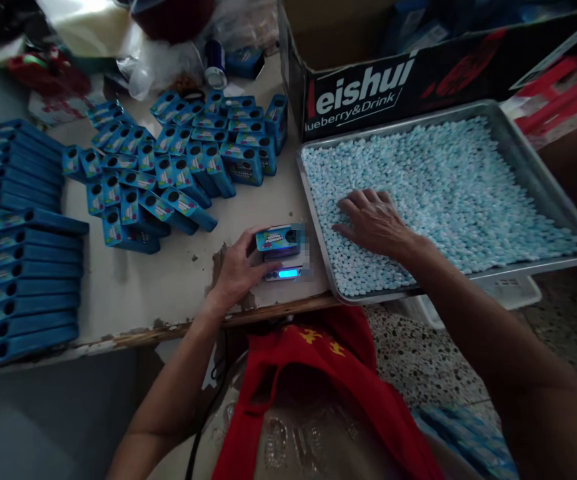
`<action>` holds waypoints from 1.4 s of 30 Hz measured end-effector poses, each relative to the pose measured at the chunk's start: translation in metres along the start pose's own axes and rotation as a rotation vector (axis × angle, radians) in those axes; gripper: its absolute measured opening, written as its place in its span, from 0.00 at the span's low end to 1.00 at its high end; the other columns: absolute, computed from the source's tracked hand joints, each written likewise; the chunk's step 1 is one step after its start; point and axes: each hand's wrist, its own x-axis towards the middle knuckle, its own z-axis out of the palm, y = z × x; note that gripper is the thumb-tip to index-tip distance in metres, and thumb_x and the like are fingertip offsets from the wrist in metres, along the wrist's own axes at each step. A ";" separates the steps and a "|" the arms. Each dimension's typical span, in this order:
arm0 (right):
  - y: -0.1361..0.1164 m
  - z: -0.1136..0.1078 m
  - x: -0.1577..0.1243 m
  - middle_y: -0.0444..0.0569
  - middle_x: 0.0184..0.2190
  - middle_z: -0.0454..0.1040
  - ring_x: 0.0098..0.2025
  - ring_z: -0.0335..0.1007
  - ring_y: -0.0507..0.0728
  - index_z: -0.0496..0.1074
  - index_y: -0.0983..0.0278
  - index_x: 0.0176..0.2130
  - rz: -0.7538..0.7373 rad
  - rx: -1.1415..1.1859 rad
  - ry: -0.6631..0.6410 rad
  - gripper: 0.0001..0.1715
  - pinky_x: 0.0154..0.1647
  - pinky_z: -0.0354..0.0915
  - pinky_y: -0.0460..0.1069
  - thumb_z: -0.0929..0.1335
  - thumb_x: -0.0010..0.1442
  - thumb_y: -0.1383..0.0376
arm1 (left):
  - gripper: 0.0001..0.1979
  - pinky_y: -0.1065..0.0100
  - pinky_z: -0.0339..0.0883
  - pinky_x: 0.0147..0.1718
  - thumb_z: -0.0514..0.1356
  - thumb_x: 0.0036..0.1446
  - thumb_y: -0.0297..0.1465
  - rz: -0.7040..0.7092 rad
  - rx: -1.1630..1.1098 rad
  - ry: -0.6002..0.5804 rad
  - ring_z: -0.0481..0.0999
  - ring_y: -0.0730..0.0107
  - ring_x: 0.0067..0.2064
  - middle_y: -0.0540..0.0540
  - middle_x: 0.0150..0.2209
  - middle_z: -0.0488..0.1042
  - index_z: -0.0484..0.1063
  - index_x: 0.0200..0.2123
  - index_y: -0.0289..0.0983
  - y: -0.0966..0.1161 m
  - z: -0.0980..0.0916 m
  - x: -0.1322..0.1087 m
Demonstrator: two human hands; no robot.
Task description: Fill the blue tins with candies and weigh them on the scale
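My left hand (236, 267) is at the table's front edge, its fingers against the far left side of a small blue candy box (276, 241) and its thumb low at the near side. This box rests on a small digital scale (288, 273) with a lit blue display; the reading is not legible. To the right, my right hand (378, 223) lies palm down on pale blue and white candies (433, 180), fingers apart and their tips among the pieces. The candies spread across a shallow metal tray (508, 271).
Many upright blue boxes (183, 170) stand loosely grouped behind the scale. Rows of similar boxes (28, 273) line the left side. A large black carton (358, 93) stands behind the tray. A can (215, 63) and plastic bags are at the back. The tray overhangs the table edge.
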 end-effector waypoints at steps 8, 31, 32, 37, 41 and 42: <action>-0.010 -0.024 -0.015 0.52 0.38 0.82 0.34 0.69 0.58 0.72 0.57 0.40 0.212 0.308 -0.118 0.07 0.38 0.54 0.54 0.73 0.70 0.67 | 0.23 0.48 0.85 0.65 0.76 0.61 0.39 -0.174 -0.111 0.127 0.89 0.49 0.59 0.38 0.56 0.88 0.82 0.58 0.40 -0.010 -0.027 -0.032; -0.004 -0.030 -0.004 0.36 0.23 0.63 0.23 0.42 0.47 0.61 0.60 0.23 0.566 1.695 0.248 0.29 0.26 0.42 0.49 0.68 0.74 0.56 | 0.31 0.56 0.87 0.59 0.81 0.62 0.38 0.080 -0.067 0.184 0.89 0.58 0.54 0.43 0.54 0.87 0.77 0.65 0.43 0.000 -0.018 -0.025; -0.006 -0.025 -0.003 0.39 0.25 0.67 0.24 0.48 0.49 0.63 0.58 0.25 0.517 1.719 0.234 0.28 0.25 0.46 0.49 0.73 0.72 0.53 | 0.34 0.56 0.86 0.59 0.82 0.61 0.39 0.091 -0.075 0.181 0.89 0.57 0.55 0.43 0.55 0.86 0.76 0.66 0.43 -0.002 -0.015 -0.022; -0.022 -0.011 0.007 0.48 0.35 0.75 0.35 0.70 0.57 0.66 0.55 0.31 0.466 1.664 0.182 0.27 0.32 0.64 0.52 0.74 0.71 0.43 | 0.38 0.55 0.84 0.63 0.85 0.59 0.36 0.123 -0.029 0.196 0.88 0.55 0.58 0.43 0.57 0.85 0.75 0.68 0.46 0.001 0.003 -0.016; -0.031 -0.010 0.013 0.49 0.37 0.76 0.37 0.72 0.59 0.69 0.53 0.34 0.429 1.676 0.235 0.18 0.33 0.66 0.54 0.75 0.63 0.47 | 0.37 0.55 0.83 0.64 0.84 0.60 0.35 0.121 -0.006 0.161 0.88 0.55 0.60 0.44 0.58 0.85 0.76 0.68 0.46 0.007 0.008 -0.017; -0.029 -0.011 0.012 0.49 0.37 0.76 0.37 0.72 0.60 0.71 0.53 0.36 0.422 1.630 0.246 0.15 0.34 0.67 0.54 0.75 0.63 0.49 | 0.36 0.56 0.83 0.65 0.83 0.61 0.35 0.118 -0.012 0.148 0.88 0.55 0.60 0.44 0.58 0.85 0.76 0.68 0.46 0.006 0.007 -0.018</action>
